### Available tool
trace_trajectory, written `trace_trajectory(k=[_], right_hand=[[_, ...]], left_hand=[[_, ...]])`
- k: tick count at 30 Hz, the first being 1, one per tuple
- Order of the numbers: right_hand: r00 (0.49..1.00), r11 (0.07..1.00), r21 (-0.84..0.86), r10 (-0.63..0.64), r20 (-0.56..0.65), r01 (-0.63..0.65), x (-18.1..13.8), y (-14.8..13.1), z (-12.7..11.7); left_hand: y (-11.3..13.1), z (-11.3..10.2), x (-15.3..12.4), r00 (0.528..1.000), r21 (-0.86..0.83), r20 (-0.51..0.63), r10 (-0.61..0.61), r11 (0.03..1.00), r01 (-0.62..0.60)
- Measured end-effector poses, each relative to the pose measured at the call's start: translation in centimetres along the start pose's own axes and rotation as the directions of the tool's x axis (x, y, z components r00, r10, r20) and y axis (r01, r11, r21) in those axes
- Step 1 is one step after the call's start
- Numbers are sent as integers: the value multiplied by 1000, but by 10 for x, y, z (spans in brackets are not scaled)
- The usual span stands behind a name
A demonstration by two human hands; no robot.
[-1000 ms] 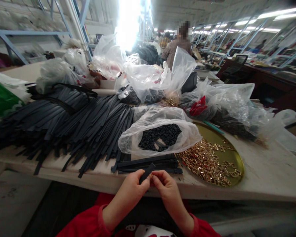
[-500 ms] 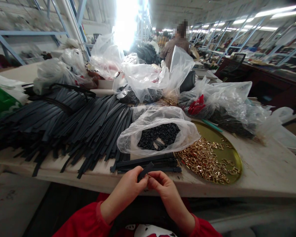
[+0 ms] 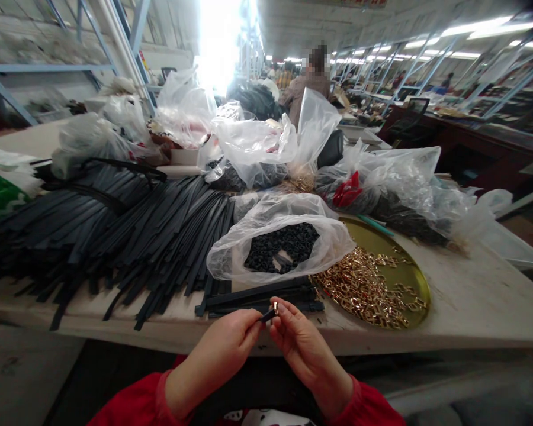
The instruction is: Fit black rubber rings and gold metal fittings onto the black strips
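My left hand (image 3: 233, 340) pinches a black strap (image 3: 267, 316), whose short end sticks out toward the right. At that end my right hand (image 3: 299, 337) holds a small gold buckle (image 3: 275, 307) between thumb and fingertips. The buckle meets the strap tip; whether the strap passes through it I cannot tell. Both hands are in front of the table edge, just below a stack of finished-looking black straps (image 3: 262, 297). Behind that stack lies an open clear plastic bag (image 3: 224, 251) with small black loops (image 3: 284, 242) inside.
A round gold tray (image 3: 420, 278) heaped with gold buckles (image 3: 364, 290) sits at the right. Long black straps (image 3: 160, 236) cover the table's left side. Filled plastic bags (image 3: 391, 177) line the back. Farther off, a person (image 3: 308, 86) is turned away.
The strap has been lowered and turned, its end now pointing right. The gold buckle has come into clear view in my right fingers. The whole view has shifted slightly.
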State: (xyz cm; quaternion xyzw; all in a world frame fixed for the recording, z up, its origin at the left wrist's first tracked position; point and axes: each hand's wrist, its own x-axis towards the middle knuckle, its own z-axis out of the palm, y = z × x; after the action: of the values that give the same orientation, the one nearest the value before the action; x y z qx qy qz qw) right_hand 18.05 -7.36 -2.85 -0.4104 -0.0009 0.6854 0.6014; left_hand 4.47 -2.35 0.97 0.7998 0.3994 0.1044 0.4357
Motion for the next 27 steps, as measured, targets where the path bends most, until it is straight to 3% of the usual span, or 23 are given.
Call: trace_trajectory(k=[5,8,11,17,22,27], right_hand=[[977,937,-278,-210,43,213,3,7,-4],[953,894,-329,-296,70,302,2,5,-3],[942,856,-394,-305,140,335,1,5,0],[938,797,-495,-286,195,346,-2,9,1],[947,824,-469,-252,197,317,-1,7,0],[941,790,-511,-288,177,338,0,9,-1]], left_hand=[[5,-1,2,999,-83,40,-8,996,11],[6,-3,2,991,-180,106,-80,979,98],[5,-5,1,983,-275,123,-136,947,165],[2,-5,2,982,-369,133,-137,912,177],[-2,0,2,956,-434,234,-179,860,268],[-8,3,1,955,-474,241,-172,838,270]])
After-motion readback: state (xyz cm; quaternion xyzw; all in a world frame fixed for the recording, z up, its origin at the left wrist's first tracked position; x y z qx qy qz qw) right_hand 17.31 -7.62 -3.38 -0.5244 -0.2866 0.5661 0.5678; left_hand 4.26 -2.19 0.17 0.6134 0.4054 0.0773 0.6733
